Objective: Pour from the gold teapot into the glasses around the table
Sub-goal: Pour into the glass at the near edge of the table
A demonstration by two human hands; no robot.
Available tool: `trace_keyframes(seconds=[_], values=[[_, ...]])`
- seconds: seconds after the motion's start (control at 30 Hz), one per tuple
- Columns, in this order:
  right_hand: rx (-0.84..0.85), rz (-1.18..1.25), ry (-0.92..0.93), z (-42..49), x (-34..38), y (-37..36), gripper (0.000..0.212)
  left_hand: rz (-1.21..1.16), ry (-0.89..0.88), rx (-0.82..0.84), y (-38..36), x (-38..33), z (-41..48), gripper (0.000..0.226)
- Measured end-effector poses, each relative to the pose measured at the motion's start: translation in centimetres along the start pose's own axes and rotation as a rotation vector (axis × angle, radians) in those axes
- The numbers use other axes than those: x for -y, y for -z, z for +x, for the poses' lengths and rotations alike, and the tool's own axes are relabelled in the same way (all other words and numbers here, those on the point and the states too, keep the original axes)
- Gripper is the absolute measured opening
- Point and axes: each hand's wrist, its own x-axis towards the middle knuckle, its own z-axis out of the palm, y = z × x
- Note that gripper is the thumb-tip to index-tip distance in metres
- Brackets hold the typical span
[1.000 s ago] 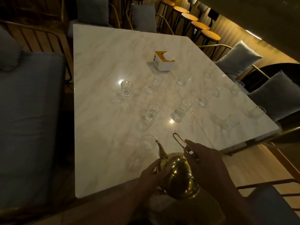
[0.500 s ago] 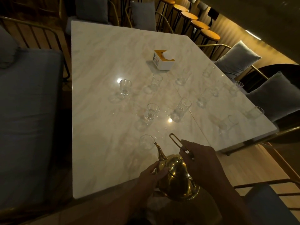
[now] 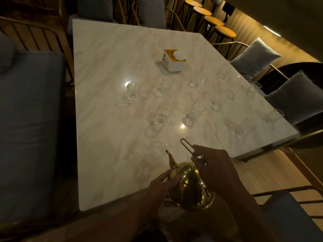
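- You have one view, from the camera on your head, looking forward and steeply down along the marble table point(image 3: 108, 70).
- It sits close over your left hand point(image 3: 160, 187) and right hand point(image 3: 215, 165) at the bottom of the frame, with the gold teapot point(image 3: 190, 186) between them.
- The table's near edge lies low in the frame; its far end reaches toward the stools point(image 3: 212, 20) at the top.
- The wide lens takes in the bench cushion point(image 3: 29, 128) at left and the grey pillows point(image 3: 255, 58) at right.
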Motion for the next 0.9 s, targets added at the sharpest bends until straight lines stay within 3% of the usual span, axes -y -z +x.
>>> trace_keyframes(seconds=[0.9], values=[[-0.002,-0.013,0.017,0.05,0.33,0.74,0.037,0.003,-0.001,0.02,-0.45,0.3,-0.31,0.063]])
